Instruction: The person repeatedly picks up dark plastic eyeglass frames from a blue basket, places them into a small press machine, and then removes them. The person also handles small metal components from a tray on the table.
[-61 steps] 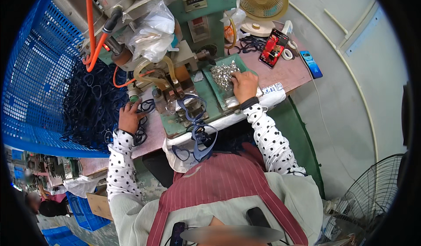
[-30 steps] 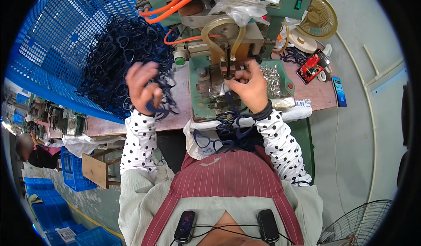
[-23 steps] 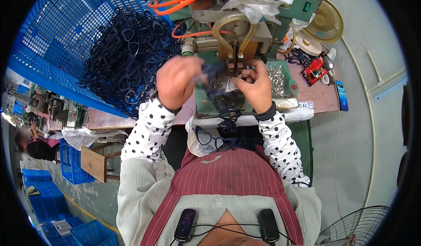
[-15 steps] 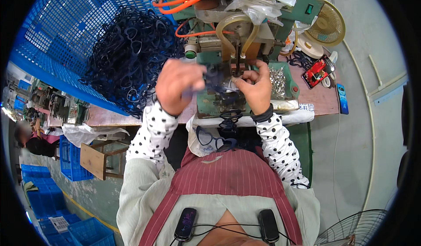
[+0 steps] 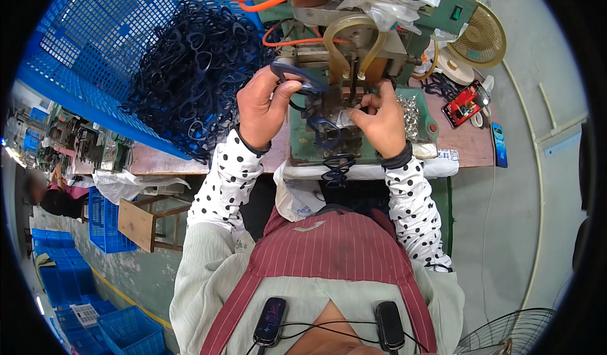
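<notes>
The left hand is clamping its fingers on a dark blue frame at twelve o'clock of the green machine; the right hand is pinching a small metal part (pile of frames lying at ten o'clock on the tabletop).

1. We see the heap of dark blue plastic spectacle frames in the blue mesh crate at the bench's left end.
2. The green press machine stands mid-bench, behind the tray of small metal parts.
3. The small beige fan sits at the right rear corner.
</notes>
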A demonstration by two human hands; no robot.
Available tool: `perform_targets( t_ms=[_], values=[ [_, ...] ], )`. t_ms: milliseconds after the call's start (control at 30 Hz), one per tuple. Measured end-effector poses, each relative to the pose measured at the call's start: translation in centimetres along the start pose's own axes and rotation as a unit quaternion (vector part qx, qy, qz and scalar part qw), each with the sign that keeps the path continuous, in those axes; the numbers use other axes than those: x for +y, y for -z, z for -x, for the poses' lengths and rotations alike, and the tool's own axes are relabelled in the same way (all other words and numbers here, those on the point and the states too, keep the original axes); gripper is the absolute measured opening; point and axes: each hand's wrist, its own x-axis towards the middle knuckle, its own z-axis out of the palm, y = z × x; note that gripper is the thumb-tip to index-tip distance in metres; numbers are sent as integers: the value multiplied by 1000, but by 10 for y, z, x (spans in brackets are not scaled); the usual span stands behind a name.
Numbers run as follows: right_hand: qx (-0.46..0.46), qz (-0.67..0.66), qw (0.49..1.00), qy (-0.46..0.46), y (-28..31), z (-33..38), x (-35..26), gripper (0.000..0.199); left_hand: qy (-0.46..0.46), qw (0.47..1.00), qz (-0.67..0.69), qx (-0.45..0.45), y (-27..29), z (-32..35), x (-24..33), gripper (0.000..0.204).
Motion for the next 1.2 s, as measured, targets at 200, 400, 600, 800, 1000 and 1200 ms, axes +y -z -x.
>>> perform_targets(
  t_ms=[200, 400, 600, 800, 1000, 1200],
  values=[
    [-19, -95, 995, -37, -6, -3, 9, 50, 6, 1000, 1, -2, 1, 1, -2, 7],
    [16, -266, 963, -49, -19, 4, 30, 64, -5, 1000, -5, 4, -4, 0, 1, 6],
    [20, -278, 960, -20, -20, 6, 31, 60, -299, 951, 9, -83, -3, 39, 7, 28],
    [41, -217, 975, -15, 9, -1, 46, 50, -347, 922, 19, -169, -60, 73, -7, 30],
    [148, -101, 982, -60, 43, 3, 114, 35, -320, 934, -9, -157, -70, 79, -10, 35],
    [183, 207, 960, -48, 58, 8, 169, 25, -271, 955, -14, -121, -73, 83, 1, 36]
  ],
)
